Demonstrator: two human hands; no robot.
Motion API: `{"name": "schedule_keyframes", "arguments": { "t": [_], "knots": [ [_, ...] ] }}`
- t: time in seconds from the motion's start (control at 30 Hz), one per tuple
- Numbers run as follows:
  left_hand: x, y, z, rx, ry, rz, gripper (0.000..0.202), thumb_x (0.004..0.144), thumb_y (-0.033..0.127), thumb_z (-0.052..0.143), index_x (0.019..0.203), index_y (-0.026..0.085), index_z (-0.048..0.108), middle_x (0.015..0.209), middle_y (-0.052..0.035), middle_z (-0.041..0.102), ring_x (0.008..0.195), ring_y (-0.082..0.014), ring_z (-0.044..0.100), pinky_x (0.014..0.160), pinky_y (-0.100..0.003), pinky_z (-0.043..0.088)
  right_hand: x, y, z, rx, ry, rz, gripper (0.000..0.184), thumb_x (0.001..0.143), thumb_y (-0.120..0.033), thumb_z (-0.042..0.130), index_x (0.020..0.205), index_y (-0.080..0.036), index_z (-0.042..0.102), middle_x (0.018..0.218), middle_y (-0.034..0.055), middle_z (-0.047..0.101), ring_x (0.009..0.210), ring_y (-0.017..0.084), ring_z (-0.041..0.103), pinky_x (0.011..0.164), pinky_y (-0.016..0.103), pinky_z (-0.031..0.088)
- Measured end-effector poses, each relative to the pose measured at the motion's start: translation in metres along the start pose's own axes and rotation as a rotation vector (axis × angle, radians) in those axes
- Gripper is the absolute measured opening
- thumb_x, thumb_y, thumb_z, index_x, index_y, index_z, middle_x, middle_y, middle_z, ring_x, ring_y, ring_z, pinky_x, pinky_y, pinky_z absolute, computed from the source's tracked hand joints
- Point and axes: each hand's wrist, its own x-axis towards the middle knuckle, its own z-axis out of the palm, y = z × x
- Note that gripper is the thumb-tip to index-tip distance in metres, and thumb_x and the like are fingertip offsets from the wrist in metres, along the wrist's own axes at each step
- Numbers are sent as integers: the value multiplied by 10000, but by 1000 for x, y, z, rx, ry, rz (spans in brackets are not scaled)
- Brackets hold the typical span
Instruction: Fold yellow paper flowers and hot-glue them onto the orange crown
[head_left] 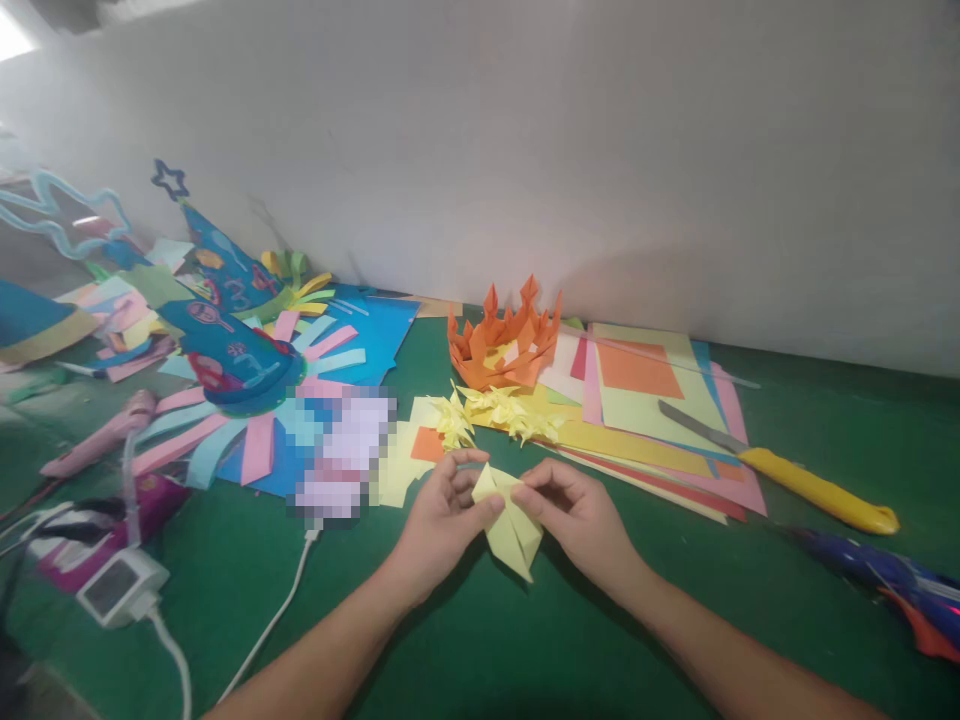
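— How is the scene lit?
— Soft, even light is cast from the upper left, where glare is seen; faint shadows are thrown on the wall [637, 270].
— And sharpness?
— The edges are bent and blurred; one patch [345, 450] is pixelated.

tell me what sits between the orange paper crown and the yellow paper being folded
Head view: small spiky yellow paper pieces lie between the orange crown and the folded yellow paper.

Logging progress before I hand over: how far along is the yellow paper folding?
Done: several small folded yellow pieces lie beside the orange paper crown. In hand: left hand and right hand pinch a half-folded yellow sheet. Remaining: that fold looks unfinished; flat coloured sheets sit unused.
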Motion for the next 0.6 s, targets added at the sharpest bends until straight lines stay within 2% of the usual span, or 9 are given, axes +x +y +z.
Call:
{"name": "schedule_keyframes", "arguments": {
  "t": [0.1,0.2,0.3,0.47,0.6],
  "knots": [
    [3,-2,-2,-1,64,60,398,689,311,706,945,219,416,733,39,568,656,-87,526,616,-200,405,1,0,0,23,-33,4,243,777,-400,617,683,-188,547,641,-22,549,592,116,504,553,225,424],
    [4,-5,-5,177,126,152,270,713,291,677,855,199,467,636,68,466,565,-59,428,540,-173,343,0,-2,-1,42,-45,-6,205,786,-385,612,740,-190,570,659,-23,541,595,111,498,562,222,423],
    [3,-6,-8,377,142,173,181,753,286,624,888,186,557,592,70,413,512,-57,343,491,-180,293,0,-4,-2,60,-37,-39,184,807,-381,585,841,-200,599,738,-2,581,642,126,532,596,231,442],
    [1,-8,-9,589,111,260,164,771,277,582,908,195,621,635,35,515,533,-81,390,507,-204,318,3,-2,-3,-30,-28,-116,146,807,-346,592,817,-202,617,798,23,600,729,155,560,656,249,454],
    [0,-8,-9,647,79,265,159,789,268,550,916,202,619,696,18,563,549,-88,423,529,-211,338,4,1,-2,-71,-34,-156,140,790,-330,616,737,-202,598,763,16,567,694,147,536,623,244,439]
  ]
}}
